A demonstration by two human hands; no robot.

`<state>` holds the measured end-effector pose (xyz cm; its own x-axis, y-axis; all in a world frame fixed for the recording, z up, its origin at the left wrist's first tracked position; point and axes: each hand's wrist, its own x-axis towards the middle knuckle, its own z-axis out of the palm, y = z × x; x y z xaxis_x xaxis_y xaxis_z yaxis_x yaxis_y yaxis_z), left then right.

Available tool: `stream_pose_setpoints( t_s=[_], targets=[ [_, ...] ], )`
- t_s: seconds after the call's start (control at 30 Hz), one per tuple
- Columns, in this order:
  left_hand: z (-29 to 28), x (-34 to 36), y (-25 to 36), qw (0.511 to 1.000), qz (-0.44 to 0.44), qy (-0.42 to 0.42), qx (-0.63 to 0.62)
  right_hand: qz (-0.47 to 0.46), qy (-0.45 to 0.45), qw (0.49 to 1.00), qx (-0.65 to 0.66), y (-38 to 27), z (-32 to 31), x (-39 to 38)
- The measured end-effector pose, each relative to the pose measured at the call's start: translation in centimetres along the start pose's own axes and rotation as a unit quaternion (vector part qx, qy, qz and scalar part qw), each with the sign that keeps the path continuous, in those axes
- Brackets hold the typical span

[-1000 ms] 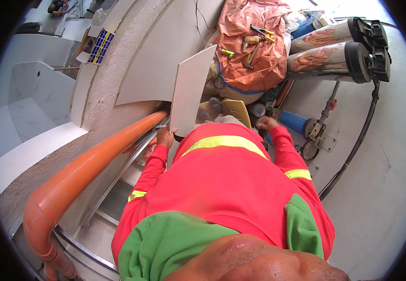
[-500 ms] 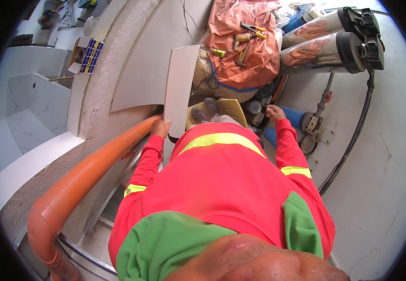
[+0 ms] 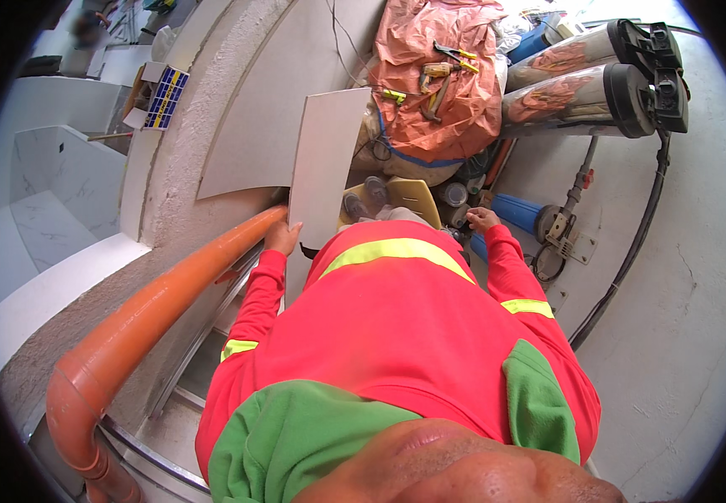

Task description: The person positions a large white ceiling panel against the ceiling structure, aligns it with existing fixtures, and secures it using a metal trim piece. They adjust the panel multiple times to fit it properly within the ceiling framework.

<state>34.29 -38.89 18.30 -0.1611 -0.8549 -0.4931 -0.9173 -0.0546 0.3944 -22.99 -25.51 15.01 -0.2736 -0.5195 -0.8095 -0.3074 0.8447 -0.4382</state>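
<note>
My left hand (image 3: 281, 237) is closed on the left edge of a tall white panel (image 3: 326, 155), just beside the orange pipe. The panel stands tilted, its upper end leaning to the right. My right hand (image 3: 482, 220) is held out at my other side with its fingers curled, near the blue filter housing (image 3: 514, 210); I see nothing in it. Between my hands, my shoes (image 3: 376, 191) rest on a yellow plastic surface (image 3: 413, 198). The panel's lower end is partly hidden behind my red sleeve and body.
An orange tarp (image 3: 422, 50) covers a heap ahead, with pliers (image 3: 455, 55) and a hammer (image 3: 437, 99) on it. Two large clear cylinders (image 3: 560, 99) jut out at the right. A thick orange pipe (image 3: 162, 298) runs along my left. Black cables (image 3: 631, 243) hang along the right wall.
The panel's upper end has swung to the right and shows more of its face. My left hand has shifted slightly with it. My right hand has moved a little left and toward me.
</note>
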Motion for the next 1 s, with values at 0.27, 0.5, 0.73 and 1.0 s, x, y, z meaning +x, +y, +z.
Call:
stream_pose_setpoints(
  t_s=[0.27, 0.5, 0.73, 1.0],
  targets=[
    [-2.0, -0.1, 1.5, 0.996, 0.052, 0.034, -0.069, -0.043, 0.023, 0.999, 0.014, -1.2, 0.0, 0.4],
    [-3.3, -0.1, 4.0, 0.991, 0.066, 0.038, -0.106, -0.051, 0.037, 0.998, 0.03, -2.0, 0.1, 0.1],
    [-3.2, 0.0, 4.4, 0.988, 0.07, 0.061, -0.125, -0.014, 0.024, 0.999, 0.041, -0.4, 0.4, -0.6],
    [-3.2, -0.6, 3.7, 0.994, 0.027, 0.041, -0.097, -0.01, 0.008, 0.999, 0.033, 0.2, 0.4, -0.2]
  ],
)
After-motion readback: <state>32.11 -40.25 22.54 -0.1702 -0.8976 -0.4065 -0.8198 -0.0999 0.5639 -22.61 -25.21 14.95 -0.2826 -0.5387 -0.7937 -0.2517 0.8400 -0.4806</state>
